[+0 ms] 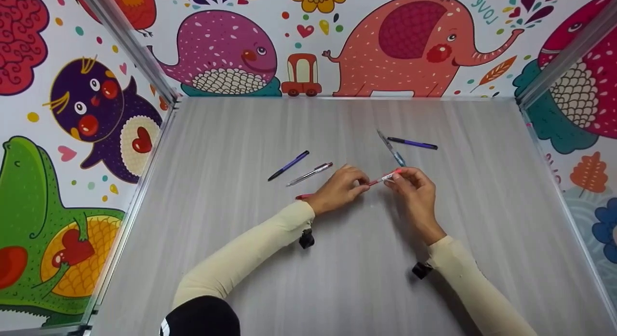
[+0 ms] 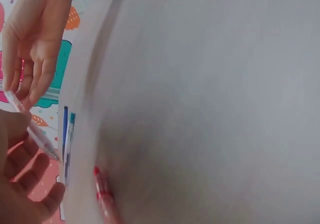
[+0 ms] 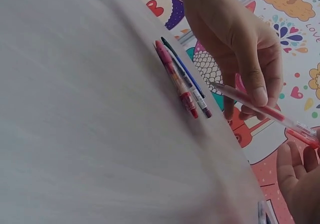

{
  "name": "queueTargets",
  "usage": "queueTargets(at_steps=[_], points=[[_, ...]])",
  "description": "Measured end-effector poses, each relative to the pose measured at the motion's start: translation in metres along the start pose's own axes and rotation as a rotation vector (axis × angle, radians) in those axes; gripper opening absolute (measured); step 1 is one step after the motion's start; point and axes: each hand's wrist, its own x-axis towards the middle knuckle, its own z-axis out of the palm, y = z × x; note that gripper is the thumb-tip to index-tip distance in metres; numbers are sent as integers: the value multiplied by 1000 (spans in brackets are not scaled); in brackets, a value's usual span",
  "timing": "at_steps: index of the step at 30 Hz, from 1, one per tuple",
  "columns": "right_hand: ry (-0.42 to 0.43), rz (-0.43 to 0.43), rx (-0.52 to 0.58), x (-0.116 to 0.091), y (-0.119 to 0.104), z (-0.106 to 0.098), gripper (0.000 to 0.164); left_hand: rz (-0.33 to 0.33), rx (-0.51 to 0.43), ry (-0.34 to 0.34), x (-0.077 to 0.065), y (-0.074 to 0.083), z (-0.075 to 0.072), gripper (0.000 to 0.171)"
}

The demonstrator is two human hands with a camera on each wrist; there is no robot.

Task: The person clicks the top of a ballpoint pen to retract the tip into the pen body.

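A slim pen (image 1: 384,177) with a clear barrel and red parts is held above the table between both hands. My left hand (image 1: 340,189) pinches it toward its pointed end; in the right wrist view the left thumb (image 3: 252,84) lies over the barrel and the tip sticks out past it. At the other end, by the red clip (image 3: 301,137), my right hand (image 1: 415,196) grips the pen with thumb and fingers. Beneath the left wrist lies a red pen (image 3: 177,79), mostly covered by that hand in the head view.
Left of the hands lie a blue-and-black pen (image 1: 288,166) and a clear pen (image 1: 309,174). Beyond the right hand are a clear pen with a light-blue end (image 1: 391,148) and another blue pen (image 1: 412,143). Printed panels border the grey table (image 1: 231,133).
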Motion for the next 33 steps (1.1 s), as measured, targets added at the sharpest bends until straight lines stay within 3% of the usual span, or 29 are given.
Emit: queueTargets(at_steps=[8,18,26,33], points=[[-52,-32,-7,4,-8,5,25,-173,-196,40,-6,13,7,11],[-179,-111,-66,4,-18,12,29,-338,-457,7,-19,30,14,22],[-251,-143,-126,3,-26,18,32,-486,-817,23,-27,39,19,33],[-269,-160,-166,3,-27,18,31,-528,-1010,43,-31,44,22,37]])
